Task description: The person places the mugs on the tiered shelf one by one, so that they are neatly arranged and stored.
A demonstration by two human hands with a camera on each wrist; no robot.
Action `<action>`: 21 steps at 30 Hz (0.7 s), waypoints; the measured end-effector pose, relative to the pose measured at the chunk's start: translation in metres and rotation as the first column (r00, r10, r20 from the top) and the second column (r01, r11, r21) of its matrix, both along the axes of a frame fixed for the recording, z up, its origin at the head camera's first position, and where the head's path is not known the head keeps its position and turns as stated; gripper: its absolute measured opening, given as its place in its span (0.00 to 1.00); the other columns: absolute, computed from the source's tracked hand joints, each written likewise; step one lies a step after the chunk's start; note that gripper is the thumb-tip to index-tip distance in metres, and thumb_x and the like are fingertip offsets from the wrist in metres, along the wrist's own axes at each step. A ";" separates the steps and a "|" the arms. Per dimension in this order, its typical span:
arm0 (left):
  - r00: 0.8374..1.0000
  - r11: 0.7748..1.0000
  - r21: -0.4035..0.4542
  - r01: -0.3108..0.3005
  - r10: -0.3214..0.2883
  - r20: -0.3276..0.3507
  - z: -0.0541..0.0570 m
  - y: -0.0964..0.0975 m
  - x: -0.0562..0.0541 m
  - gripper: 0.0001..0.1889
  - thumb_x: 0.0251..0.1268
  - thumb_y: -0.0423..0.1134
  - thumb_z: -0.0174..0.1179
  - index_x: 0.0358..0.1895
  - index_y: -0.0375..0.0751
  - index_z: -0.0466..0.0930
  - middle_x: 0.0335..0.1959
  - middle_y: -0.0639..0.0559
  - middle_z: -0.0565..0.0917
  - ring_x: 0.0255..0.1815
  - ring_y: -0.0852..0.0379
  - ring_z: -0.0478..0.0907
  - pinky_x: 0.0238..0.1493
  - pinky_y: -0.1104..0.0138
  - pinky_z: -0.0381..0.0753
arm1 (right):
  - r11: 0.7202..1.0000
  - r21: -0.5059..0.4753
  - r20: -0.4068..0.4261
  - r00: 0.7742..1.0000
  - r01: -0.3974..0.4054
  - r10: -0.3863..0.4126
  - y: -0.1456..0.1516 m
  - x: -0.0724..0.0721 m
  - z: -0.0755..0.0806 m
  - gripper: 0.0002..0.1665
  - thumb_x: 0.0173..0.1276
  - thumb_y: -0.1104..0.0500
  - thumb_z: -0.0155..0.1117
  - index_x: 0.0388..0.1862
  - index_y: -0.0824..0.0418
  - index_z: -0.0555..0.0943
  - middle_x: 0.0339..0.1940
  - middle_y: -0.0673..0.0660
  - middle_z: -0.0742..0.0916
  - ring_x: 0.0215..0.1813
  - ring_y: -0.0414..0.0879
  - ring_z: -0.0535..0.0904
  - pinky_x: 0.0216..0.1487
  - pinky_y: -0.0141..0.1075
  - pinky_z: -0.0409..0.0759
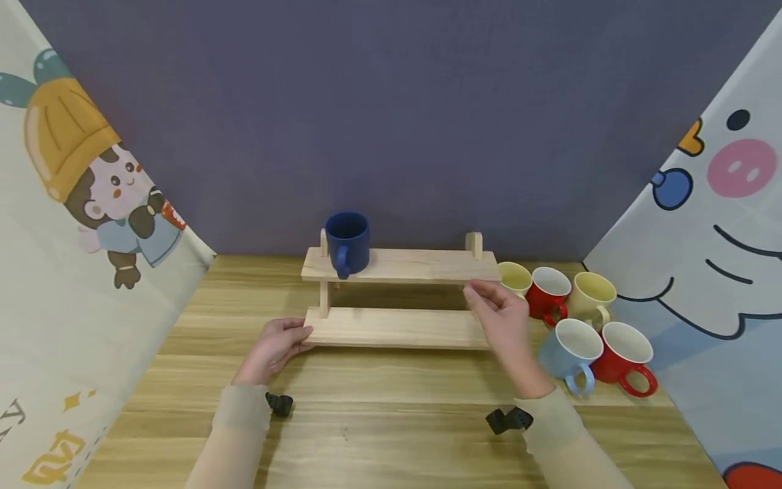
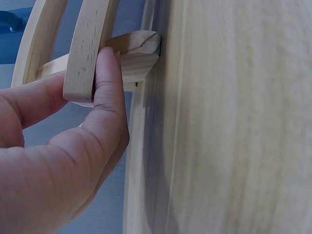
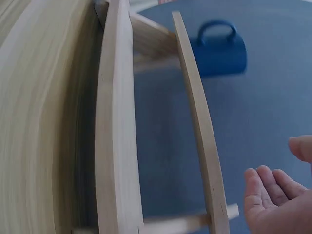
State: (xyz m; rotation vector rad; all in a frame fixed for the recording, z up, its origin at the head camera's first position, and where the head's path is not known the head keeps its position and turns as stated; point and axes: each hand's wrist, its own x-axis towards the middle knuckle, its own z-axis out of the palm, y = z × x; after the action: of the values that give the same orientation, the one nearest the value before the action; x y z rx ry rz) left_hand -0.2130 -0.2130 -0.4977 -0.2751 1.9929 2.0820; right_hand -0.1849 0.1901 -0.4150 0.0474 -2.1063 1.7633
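Note:
A two-tier wooden rack stands on the table, and a dark blue mug sits upright at the left of its upper shelf. My left hand pinches the left end of the lower board, thumb on one face and fingers on the other. At the rack's right end is my right hand, in front of the upper shelf in the head view. In the right wrist view its loosely bent fingers hold nothing and stand apart from the upper board.
Right of the rack stand several mugs: a light blue one, two red ones and two yellow ones. A dark cloth wall rises behind the wooden table; printed cloths flank both sides.

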 end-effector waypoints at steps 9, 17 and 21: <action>1.000 1.000 -0.013 0.013 -0.013 -0.007 0.004 0.000 0.003 0.25 0.78 0.28 0.55 0.68 0.14 0.61 0.60 0.24 0.71 0.51 0.45 0.81 0.54 0.58 0.84 | 0.987 0.074 0.044 0.988 0.144 -0.147 0.045 0.020 0.001 0.19 0.68 0.60 0.74 0.55 0.69 0.86 0.50 0.63 0.88 0.43 0.35 0.85 0.47 0.23 0.81; 1.000 1.000 -0.013 0.017 -0.017 -0.004 0.003 0.000 0.003 0.25 0.78 0.27 0.55 0.69 0.13 0.60 0.60 0.23 0.71 0.51 0.45 0.80 0.55 0.57 0.84 | 0.965 0.156 0.125 0.965 0.211 -0.232 0.087 0.042 -0.008 0.25 0.69 0.54 0.74 0.59 0.68 0.84 0.47 0.50 0.89 0.45 0.32 0.84 0.47 0.20 0.79; 1.000 1.000 -0.016 0.012 -0.012 -0.006 0.003 0.000 0.002 0.25 0.77 0.27 0.55 0.68 0.13 0.61 0.59 0.25 0.72 0.48 0.47 0.81 0.53 0.58 0.85 | 0.960 0.182 0.165 0.956 0.213 -0.243 0.108 0.055 -0.011 0.27 0.70 0.53 0.73 0.61 0.68 0.83 0.47 0.44 0.88 0.45 0.31 0.83 0.46 0.20 0.79</action>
State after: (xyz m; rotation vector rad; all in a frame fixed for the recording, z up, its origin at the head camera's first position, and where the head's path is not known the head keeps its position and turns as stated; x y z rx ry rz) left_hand -0.2108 -0.2131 -0.4949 -0.2597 2.0105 2.0632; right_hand -0.1302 0.2980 -0.4263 -0.3176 -2.2785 1.5082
